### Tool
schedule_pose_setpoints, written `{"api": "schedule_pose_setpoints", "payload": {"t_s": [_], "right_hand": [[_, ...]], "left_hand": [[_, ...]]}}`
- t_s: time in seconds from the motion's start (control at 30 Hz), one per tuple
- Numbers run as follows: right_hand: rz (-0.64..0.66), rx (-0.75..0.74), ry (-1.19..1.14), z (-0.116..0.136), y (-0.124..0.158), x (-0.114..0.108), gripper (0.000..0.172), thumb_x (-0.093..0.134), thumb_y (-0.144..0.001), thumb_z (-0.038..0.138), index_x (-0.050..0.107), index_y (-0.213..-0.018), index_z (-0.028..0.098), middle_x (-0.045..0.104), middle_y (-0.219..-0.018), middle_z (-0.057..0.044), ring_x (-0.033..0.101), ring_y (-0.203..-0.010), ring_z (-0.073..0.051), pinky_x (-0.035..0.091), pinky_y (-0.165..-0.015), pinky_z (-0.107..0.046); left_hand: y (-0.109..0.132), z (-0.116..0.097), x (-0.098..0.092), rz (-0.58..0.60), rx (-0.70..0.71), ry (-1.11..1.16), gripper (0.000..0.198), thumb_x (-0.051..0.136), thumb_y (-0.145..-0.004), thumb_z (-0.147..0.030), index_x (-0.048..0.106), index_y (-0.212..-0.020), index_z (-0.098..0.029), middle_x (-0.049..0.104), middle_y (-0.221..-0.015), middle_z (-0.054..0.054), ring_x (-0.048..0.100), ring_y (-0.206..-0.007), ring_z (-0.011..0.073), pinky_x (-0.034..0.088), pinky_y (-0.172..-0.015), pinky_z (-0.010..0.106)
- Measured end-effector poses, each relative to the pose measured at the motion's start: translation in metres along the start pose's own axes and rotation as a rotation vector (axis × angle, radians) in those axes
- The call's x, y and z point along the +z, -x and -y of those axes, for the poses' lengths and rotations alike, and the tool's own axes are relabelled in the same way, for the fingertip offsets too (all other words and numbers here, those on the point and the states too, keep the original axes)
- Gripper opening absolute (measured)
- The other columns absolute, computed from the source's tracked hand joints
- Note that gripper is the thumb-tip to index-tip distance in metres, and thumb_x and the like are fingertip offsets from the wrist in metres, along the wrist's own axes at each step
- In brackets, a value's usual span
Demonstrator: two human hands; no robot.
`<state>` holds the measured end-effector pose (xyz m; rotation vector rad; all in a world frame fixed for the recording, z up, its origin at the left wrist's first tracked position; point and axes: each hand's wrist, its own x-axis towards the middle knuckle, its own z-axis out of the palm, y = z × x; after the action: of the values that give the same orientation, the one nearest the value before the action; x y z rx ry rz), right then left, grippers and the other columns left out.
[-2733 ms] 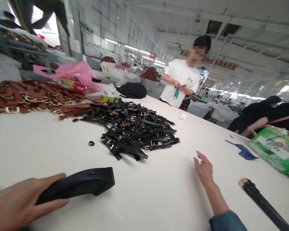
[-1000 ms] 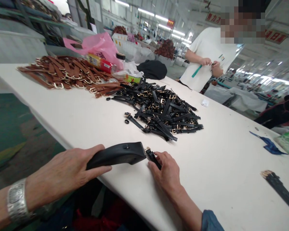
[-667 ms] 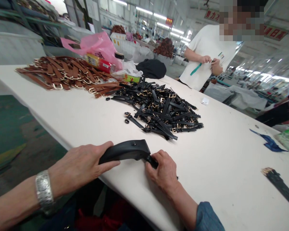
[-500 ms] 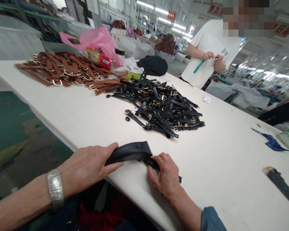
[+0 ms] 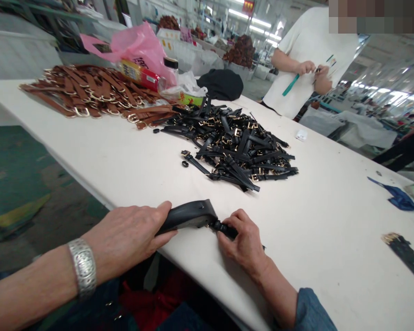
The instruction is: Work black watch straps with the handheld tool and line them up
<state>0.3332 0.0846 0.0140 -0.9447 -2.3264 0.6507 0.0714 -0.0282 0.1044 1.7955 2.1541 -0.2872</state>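
the black strap (image 5: 224,227) is pinched between the thumb and fingertips of the right hand (image 5: 246,241); its middle is covered by those fingers, and a short dark end is seen past the knuckles. the black handheld device (image 5: 189,215) is gripped at its rear by the left hand (image 5: 131,239), with a digit seen along either side and the remaining fingers hidden from view. the strap's other end is held right at the nose of the device, by which it is partly hidden; whether the two are touching cannot be told. a silver bracelet (image 5: 83,267) is worn on the left wrist, and a denim sleeve (image 5: 312,310) on the right arm. both hands are held over the near edge of the white table (image 5: 317,239). just beyond them, the way across is blocked by a heap of black straps (image 5: 241,142) with gold buckles, near whose left side a small black ring (image 5: 185,164) is seen. farther left, brown straps (image 5: 89,89) are piled, backed by a pink bag (image 5: 146,43). a black cloth item (image 5: 222,84) is placed behind the heap. to the right, a bundle of black straps (image 5: 403,255) and a blue cloth (image 5: 402,200) are laid. across the table, a teal strip (image 5: 291,85) is held by a person in a white shirt (image 5: 305,48).
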Motion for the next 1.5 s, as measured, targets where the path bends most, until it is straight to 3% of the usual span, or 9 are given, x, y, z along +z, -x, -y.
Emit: {"api": "schedule_pose_setpoints", "payload": {"t_s": [0.23,0.5,0.83,1.13,1.3,1.5], "right_hand": [[-0.078,-0.001,-0.07,-0.003,0.014,-0.003,0.015,0.068,-0.084,0.022,0.081,-0.093,0.022,0.071,-0.092,-0.006,0.071,-0.083,-0.022,0.059,-0.075,-0.033],[-0.061,0.048,-0.11,-0.002,0.017,-0.002,0.025,0.069,-0.084,0.02,0.088,-0.1,0.024,0.074,-0.091,-0.006,0.072,-0.084,-0.022,0.059,-0.075,-0.032],[-0.095,0.077,-0.057,0.002,0.019,0.004,0.027,0.072,-0.086,0.02,0.09,-0.105,0.024,0.073,-0.086,-0.004,0.073,-0.078,-0.021,0.059,-0.074,-0.032],[0.016,0.153,0.007,0.008,0.007,0.005,0.009,0.073,-0.088,0.019,0.079,-0.091,0.026,0.075,-0.094,-0.002,0.071,-0.084,-0.021,0.052,-0.078,-0.033],[0.062,0.123,0.058,0.01,0.008,0.005,0.011,0.063,-0.091,0.016,0.068,-0.088,0.026,0.072,-0.095,-0.004,0.067,-0.092,-0.024,0.047,-0.082,-0.035],[-0.03,0.155,-0.037,0.01,0.009,0.011,0.016,0.05,-0.103,0.023,0.058,-0.089,0.027,0.071,-0.09,-0.002,0.065,-0.087,-0.023,0.044,-0.083,-0.035]], "left_hand": [[-0.005,0.005,0.0,-0.041,0.032,0.022,0.047,0.05,-0.098,-0.057,0.071,-0.12,-0.021,0.085,-0.092,0.02,0.084,-0.091,0.0434,0.057,-0.076,0.048],[0.009,0.018,0.007,-0.045,0.069,0.006,0.041,0.042,-0.101,-0.057,0.069,-0.113,-0.028,0.083,-0.084,0.016,0.083,-0.086,0.0446,0.049,-0.069,0.048],[-0.014,-0.025,-0.026,-0.011,0.064,-0.115,0.036,0.055,-0.104,-0.048,0.071,-0.122,-0.021,0.086,-0.095,0.017,0.083,-0.089,0.0407,0.05,-0.069,0.044],[-0.006,0.016,-0.007,-0.052,0.043,-0.049,0.04,0.058,-0.095,-0.057,0.072,-0.116,-0.026,0.085,-0.09,0.016,0.082,-0.09,0.0429,0.052,-0.073,0.047],[-0.004,0.007,-0.013,-0.025,0.041,-0.075,0.039,0.055,-0.096,-0.055,0.071,-0.115,-0.025,0.085,-0.091,0.016,0.082,-0.087,0.0406,0.049,-0.069,0.045],[-0.01,0.0,-0.011,-0.035,0.063,-0.081,0.04,0.055,-0.099,-0.054,0.07,-0.119,-0.023,0.085,-0.094,0.018,0.083,-0.09,0.0424,0.047,-0.071,0.046]]}}
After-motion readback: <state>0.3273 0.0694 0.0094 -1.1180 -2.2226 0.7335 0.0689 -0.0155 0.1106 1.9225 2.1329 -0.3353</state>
